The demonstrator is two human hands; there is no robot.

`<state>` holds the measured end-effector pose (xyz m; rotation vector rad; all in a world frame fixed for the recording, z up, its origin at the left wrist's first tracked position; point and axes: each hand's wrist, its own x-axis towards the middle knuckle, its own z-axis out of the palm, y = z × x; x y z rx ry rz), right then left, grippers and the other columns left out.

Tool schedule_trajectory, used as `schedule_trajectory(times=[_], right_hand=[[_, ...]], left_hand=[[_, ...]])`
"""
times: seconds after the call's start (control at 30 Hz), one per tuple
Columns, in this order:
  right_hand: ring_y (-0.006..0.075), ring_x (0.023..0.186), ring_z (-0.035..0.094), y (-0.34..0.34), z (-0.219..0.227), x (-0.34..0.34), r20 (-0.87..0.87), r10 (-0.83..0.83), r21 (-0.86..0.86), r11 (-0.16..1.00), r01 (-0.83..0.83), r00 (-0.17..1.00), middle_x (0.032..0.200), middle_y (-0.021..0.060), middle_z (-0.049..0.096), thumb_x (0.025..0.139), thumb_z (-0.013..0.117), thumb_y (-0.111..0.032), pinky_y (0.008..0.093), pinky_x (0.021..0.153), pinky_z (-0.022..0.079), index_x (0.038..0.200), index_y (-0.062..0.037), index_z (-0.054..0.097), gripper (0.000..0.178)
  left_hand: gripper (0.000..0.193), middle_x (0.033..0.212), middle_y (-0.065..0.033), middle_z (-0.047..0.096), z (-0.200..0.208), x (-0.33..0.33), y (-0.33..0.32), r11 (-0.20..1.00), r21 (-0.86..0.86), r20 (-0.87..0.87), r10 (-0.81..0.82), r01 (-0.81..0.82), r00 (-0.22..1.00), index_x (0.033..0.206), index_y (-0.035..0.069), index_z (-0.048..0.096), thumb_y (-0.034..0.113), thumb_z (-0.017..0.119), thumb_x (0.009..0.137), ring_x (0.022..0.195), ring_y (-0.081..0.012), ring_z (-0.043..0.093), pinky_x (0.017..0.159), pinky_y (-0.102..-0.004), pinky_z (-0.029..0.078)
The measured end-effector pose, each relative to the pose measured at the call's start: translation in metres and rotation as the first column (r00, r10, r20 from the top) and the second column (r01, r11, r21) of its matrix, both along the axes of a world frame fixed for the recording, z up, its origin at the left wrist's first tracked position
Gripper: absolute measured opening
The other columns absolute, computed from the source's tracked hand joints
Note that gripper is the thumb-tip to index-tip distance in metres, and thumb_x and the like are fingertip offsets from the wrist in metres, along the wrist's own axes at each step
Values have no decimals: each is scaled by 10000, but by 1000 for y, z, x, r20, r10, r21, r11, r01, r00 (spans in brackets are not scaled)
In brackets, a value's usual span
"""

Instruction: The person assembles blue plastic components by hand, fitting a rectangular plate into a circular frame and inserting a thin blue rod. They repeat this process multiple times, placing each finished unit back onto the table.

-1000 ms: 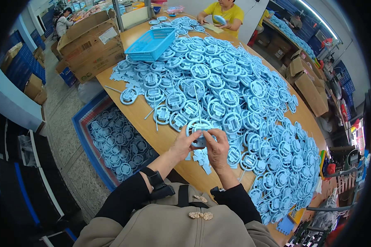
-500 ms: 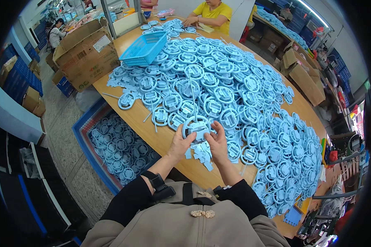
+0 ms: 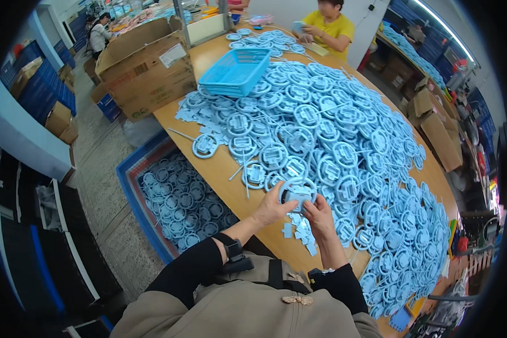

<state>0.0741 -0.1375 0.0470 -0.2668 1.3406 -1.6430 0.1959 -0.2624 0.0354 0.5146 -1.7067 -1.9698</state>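
Both my hands hold one light blue plastic ring-shaped part (image 3: 297, 190) with a block-like centre, just above the near edge of the table. My left hand (image 3: 274, 206) grips its left side, thumb over the lower part. On the right side, my right hand (image 3: 319, 215) closes its fingers on the rim. Right behind the held part lies a large heap of similar light blue ring parts (image 3: 343, 155), many with thin sticks. Small flat light blue pieces (image 3: 303, 232) lie on the table beside my right hand.
A blue plastic basket (image 3: 236, 70) sits at the heap's far left. Below the table's left edge stands a blue-rimmed crate (image 3: 130, 188) full of ring parts. A large cardboard box (image 3: 146, 73) is at the far left. Across the wooden table (image 3: 208, 179), a person in yellow (image 3: 332, 31) handles parts.
The view has shifted, so the table and heap appear farther right. My hands still hold the ring part, which now looks tilted differently. The person across has raised a hand with a light blue piece.
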Motion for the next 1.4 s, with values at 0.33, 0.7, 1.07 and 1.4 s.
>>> schedule_trajectory(times=[0.33, 0.7, 1.07, 1.4], right_hand=[[204, 1024, 563, 139, -58, -105, -158, -557, -174, 829, 532, 816, 1107, 84, 585, 921, 573, -232, 331, 895, 465, 1154, -37, 511, 310], [223, 809, 605, 61, -82, -13, -744, 442, 617, 743, 261, 501, 866, 89, 607, 710, 757, -182, 335, 685, 494, 1035, -39, 605, 386], [297, 892, 577, 52, -86, -28, -704, 698, 702, 656, 276, 131, 959, 110, 540, 717, 686, -143, 405, 710, 504, 1025, -93, 569, 334], [321, 874, 587, 64, -73, -45, -718, 631, 682, 722, 116, 294, 966, 134, 544, 706, 693, -136, 428, 712, 491, 937, -90, 578, 263]], left_hand=[[378, 905, -132, 639, -113, 90, -160, 744, -568, 403, 624, -352, 669, 1040, -25, 571, 215, 693, 775, 775, -208, 617, 679, -361, 497], [788, 1324, -249, 422, -129, 82, -309, 774, -577, 739, 631, -261, 235, 1294, 44, 489, 548, 678, 718, 1225, -388, 413, 996, -494, 346], [491, 1044, -114, 576, -87, 89, -211, 822, 69, 286, 527, -565, 801, 1157, -35, 428, 128, 718, 795, 871, -173, 605, 751, -326, 526], [570, 1117, -97, 557, -46, 35, -18, 861, 489, 120, 95, -142, 988, 1321, 23, 348, 22, 621, 821, 955, -180, 596, 822, -301, 507]])
